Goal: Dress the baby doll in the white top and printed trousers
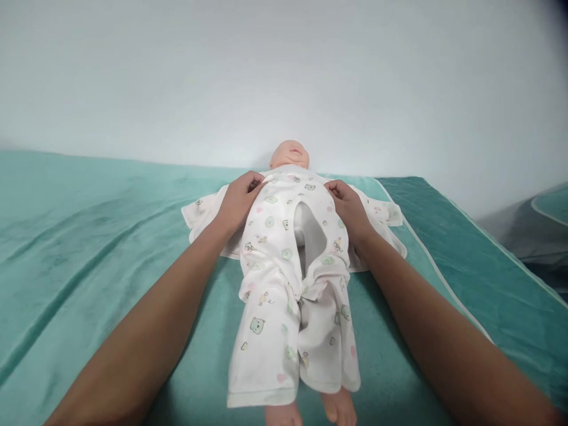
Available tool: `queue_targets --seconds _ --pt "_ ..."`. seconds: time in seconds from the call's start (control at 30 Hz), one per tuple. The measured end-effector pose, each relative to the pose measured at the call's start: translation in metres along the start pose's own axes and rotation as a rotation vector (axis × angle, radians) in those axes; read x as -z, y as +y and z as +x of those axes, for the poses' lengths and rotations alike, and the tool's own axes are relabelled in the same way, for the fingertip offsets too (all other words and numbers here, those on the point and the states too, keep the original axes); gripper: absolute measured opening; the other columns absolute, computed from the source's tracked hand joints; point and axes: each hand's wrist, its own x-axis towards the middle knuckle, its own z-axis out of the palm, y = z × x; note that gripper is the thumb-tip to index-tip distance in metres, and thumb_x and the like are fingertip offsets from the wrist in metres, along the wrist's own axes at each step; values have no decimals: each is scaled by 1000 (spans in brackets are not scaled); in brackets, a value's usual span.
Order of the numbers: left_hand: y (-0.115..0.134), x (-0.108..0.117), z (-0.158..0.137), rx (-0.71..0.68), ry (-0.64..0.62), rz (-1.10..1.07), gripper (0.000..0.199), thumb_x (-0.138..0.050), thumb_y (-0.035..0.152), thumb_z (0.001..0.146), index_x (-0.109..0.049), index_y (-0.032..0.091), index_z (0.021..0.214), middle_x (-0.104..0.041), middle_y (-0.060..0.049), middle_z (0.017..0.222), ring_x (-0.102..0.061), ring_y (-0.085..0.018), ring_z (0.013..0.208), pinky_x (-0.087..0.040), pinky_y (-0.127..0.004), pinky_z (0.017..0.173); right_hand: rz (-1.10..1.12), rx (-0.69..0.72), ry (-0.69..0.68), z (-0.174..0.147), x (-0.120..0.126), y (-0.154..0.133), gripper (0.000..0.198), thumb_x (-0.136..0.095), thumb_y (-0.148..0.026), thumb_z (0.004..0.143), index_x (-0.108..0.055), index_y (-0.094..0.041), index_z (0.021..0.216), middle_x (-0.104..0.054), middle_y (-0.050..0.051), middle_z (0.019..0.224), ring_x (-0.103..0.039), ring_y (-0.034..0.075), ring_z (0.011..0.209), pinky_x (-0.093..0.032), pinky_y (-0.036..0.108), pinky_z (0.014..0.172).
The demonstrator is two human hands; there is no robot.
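Left hand [241, 197] and right hand [348, 208] pinch trousers [276, 263] at either side, doll [288, 155] between; apparently straightening waist; next calls for even tension.

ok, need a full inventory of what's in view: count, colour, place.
doll: 1, pinkish, on its back, head by the wall, feet toward the camera
trousers: 1, white with green and pink prints, on the doll, open at the crotch
top: 1, white printed, spread out either side of the trousers
light teal cloth: 1, under the doll
darker teal cloth: 1, right side
wall: 1, pale grey, behind
unclear item: teal, far right edge, cut off
hands: 2, left and right, at the trousers' upper sides
forearms: 2, bare, from the lower corners
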Motion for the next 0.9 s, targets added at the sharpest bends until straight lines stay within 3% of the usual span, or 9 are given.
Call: queue_targets --seconds 0.1,0.17,0.3,0.47,0.57,0.7,0.77,0.83,0.9 --pt "0 4 4 -164 -58 102 18 -56 39 88 -62 22 87 -63 -5 114 -54 -21 109 -40 -34 97 -98 166 -32 2 3 0 13 -57 -37 84 -54 -24 81 -61 1 86 -56 18 81 -47 34 76" --pt "1 6 6 -183 -119 112 20 -53 40 91 -60 22 87 -61 -6 124 -51 -22 118 -38 -35 102 -146 328 -56 7 4 1 11 -56 -34 86 -53 -24 80 -62 3 101 -57 20 98 -45 37 91" --pt "5 7 12 -58 -164 86 26 -49 45 92 -58 22 86 -66 -3 109 -56 -21 100 -42 -33 90 -221 489 -89 18 3 3 14 -50 -35 91 -49 -26 81 -60 7 116 -55 22 113 -42 41 98" --pt "1 5 26 4 -48 128 22 -54 40 88 -54 22 75 -56 0 74 -48 -18 75 -39 -30 72 -367 413 -25 32 3 -1 19 -48 -38 91 -48 -26 78 -61 4 129 -58 23 100 -44 39 85" --pt "-7 -1 38 3 36 142 18 -53 32 87 -52 22 72 -52 0 70 -46 -17 72 -36 -30 70 -417 351 -1 46 2 1 17 -50 -37 90 -48 -26 77 -70 2 112 -58 22 85 -42 38 81" --pt "-18 -8 51 29 130 194 19 -55 28 85 -48 22 69 -50 1 64 -44 -17 67 -36 -32 70 -421 240 52 64 1 10 17 -56 -34 83 -48 -25 72 -69 0 86 -54 20 72 -40 36 73" --pt "-20 -10 52 44 133 207 16 -57 27 83 -50 22 70 -52 1 65 -45 -17 67 -37 -32 71 -402 193 68 67 0 12 17 -57 -35 82 -49 -25 71 -66 0 77 -54 19 69 -41 35 71" --pt "-20 -10 50 21 93 184 3 -57 25 82 -57 23 80 -59 0 75 -49 -17 71 -39 -32 73 -368 207 58 64 -1 12 12 -57 -35 82 -55 -25 77 -67 1 80 -56 20 71 -43 35 71" --pt "-19 -9 44 -55 25 186 18 -54 23 82 -64 26 96 -65 0 89 -55 -19 80 -41 -32 78 -338 298 11 57 -2 8 13 -56 -35 82 -62 -25 88 -70 3 96 -61 22 82 -46 37 77"
